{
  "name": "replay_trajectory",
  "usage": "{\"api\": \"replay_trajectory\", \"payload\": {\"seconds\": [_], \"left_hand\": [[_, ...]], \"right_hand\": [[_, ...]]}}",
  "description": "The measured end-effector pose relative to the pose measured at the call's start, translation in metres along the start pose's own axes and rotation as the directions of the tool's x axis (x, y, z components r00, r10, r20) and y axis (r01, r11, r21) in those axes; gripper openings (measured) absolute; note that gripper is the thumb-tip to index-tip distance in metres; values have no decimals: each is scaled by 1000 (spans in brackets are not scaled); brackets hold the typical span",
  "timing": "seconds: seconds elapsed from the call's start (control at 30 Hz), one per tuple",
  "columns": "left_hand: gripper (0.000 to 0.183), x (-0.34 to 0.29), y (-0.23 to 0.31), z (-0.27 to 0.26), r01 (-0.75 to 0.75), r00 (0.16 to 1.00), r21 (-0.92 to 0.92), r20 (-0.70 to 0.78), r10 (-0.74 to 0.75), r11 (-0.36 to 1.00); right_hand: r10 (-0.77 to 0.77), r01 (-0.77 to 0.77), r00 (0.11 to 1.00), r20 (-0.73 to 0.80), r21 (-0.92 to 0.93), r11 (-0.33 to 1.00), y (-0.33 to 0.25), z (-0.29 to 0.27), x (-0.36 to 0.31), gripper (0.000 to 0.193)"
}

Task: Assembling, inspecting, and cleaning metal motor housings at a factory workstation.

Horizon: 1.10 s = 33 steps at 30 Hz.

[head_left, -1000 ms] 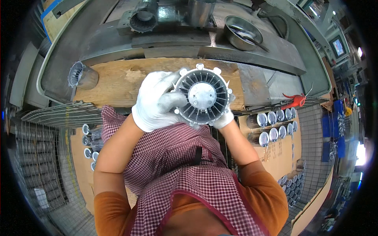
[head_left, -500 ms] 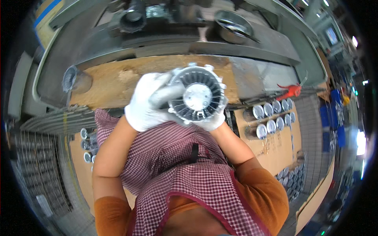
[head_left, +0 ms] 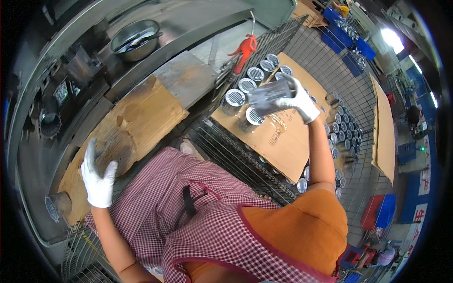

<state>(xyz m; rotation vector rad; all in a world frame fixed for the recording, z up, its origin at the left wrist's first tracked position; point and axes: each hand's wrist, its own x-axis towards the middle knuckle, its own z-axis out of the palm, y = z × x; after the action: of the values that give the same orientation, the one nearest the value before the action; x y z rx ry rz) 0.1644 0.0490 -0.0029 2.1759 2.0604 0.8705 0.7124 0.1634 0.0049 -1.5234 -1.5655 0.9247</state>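
Note:
My right hand (head_left: 302, 104), in a white glove, grips a grey cast-metal cylinder (head_left: 268, 96), tilted on its side and slightly blurred. It is held above a cardboard sheet (head_left: 283, 148), close to rows of similar upright cylinders (head_left: 235, 98) with ribbed round tops. Whether it touches any of them I cannot tell. My gloved left hand (head_left: 97, 177) is empty, fingers and thumb apart, over the stained wooden board (head_left: 163, 111). Near that hand, at the board's near left end, another metal cylinder (head_left: 59, 206) lies with its toothed rim outward.
A red air blow gun (head_left: 245, 51) hangs at the wire cage's edge beside the bench. A metal bowl (head_left: 136, 51) with tools stands on the far ledge. Wire mesh (head_left: 325, 61) surrounds the cardboard, and more cylinders (head_left: 347, 125) fill a lower level to the right.
My view and body have turned right. The left hand has let go of the cylinder; my right hand has carried it from over the board to above the cardboard.

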Motion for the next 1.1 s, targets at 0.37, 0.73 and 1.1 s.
{"api": "replay_trajectory", "payload": {"seconds": [0.37, 0.73, 1.1], "left_hand": [[56, -23, -13, -39, 257, 962, 149, -129, -239, 955], [53, -140, -33, -124, 711, 696, 299, -431, -574, 636], [48, -99, -10, -103, 669, 715, 127, -380, -587, 732]], "right_hand": [[350, -627, 779, -521, -615, 479, 172, -100, 80, 101], [455, -775, 629, -630, -463, 430, 296, -125, 181, 93], [284, -680, 706, -649, -509, 528, 306, -87, 159, 68]]}}
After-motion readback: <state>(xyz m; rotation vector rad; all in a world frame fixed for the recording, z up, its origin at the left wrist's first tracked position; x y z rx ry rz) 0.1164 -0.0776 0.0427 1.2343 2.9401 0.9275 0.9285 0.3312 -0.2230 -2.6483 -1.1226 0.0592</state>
